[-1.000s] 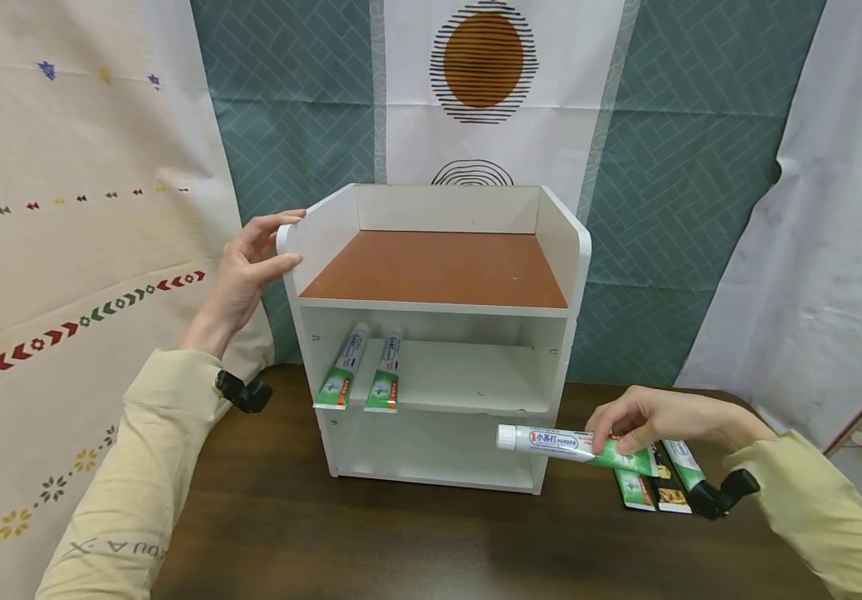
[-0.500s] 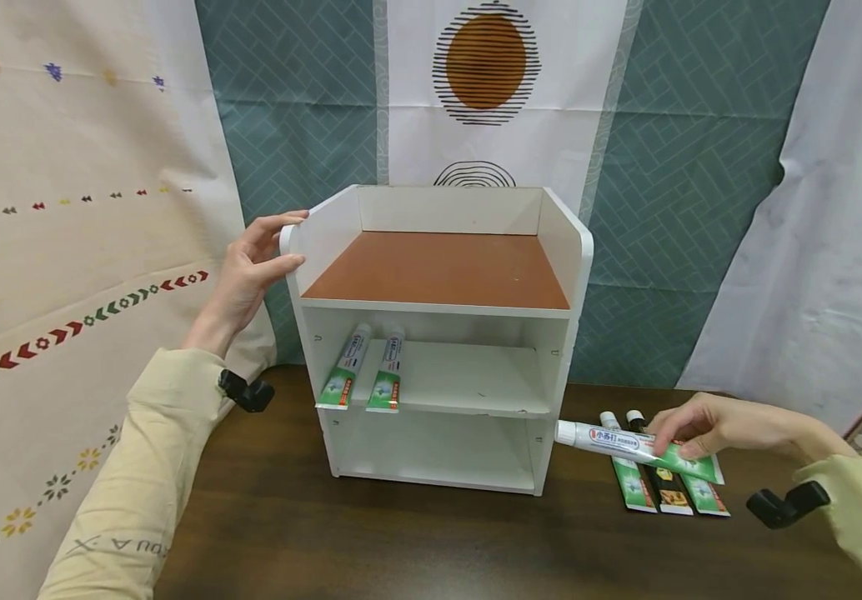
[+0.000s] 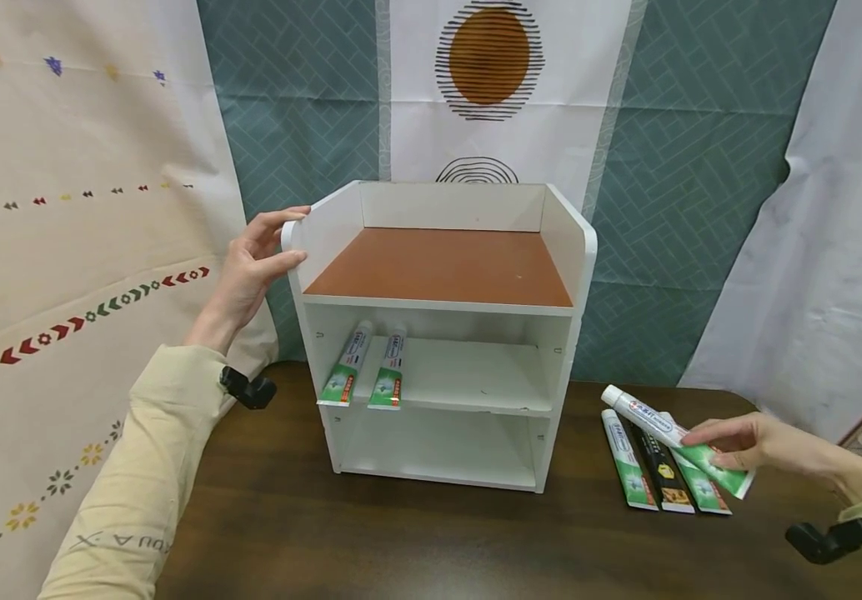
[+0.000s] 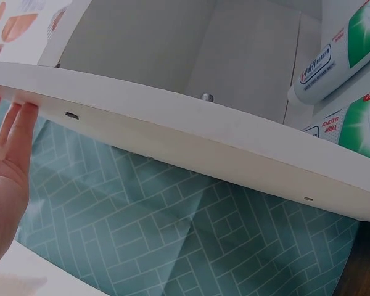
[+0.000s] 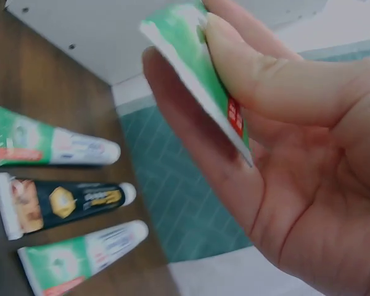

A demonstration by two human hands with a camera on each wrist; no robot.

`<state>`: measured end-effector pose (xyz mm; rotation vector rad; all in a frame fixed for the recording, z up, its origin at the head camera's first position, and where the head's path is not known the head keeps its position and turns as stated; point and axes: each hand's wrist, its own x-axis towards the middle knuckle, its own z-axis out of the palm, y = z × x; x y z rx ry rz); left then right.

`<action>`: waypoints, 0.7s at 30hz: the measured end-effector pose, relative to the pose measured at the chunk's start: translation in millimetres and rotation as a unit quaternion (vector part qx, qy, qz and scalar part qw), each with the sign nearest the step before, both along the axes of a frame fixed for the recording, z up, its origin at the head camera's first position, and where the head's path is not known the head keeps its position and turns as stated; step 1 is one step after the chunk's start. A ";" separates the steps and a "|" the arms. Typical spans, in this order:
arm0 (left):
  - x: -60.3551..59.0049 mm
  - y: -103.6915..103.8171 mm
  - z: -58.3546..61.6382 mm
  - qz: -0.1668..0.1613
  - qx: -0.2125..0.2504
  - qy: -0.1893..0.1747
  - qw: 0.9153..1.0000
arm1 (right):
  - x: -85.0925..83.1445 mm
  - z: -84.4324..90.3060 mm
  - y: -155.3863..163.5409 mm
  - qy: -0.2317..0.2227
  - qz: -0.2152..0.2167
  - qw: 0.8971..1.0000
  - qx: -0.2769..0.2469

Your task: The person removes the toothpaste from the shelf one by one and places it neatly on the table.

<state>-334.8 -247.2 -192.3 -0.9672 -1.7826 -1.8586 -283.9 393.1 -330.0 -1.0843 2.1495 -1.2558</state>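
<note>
One sleeve (image 3: 138, 450), the left, carried upside-down letters (image 3: 127, 542), only partly legible. Right hand (image 3: 759, 446) pinched a slanted green-and-white tube (image 3: 650, 421) above the table (image 3: 401, 550), label too small to read. Lying side by side there: black tube (image 3: 666, 475) with gold emblem (image 5: 63, 202), between two green tubes (image 3: 631, 467). Left hand (image 3: 246, 262) gripped the white shelf's (image 3: 438, 302) left wall. Two shelf tubes (image 3: 388, 371) lay on its middle board (image 3: 476, 375), one reading "BAKING SODA" in red. Patterned cloth (image 3: 311, 67) hung behind.

3 views (2 wrist close-ups) share the cabinet (image 3: 438, 305).
</note>
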 end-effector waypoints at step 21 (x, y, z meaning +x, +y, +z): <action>0.9 0.2 2.2 -0.019 0.016 -0.001 1.000 | 20.8 -61.9 7.2 -0.039 -0.295 0.954 0.027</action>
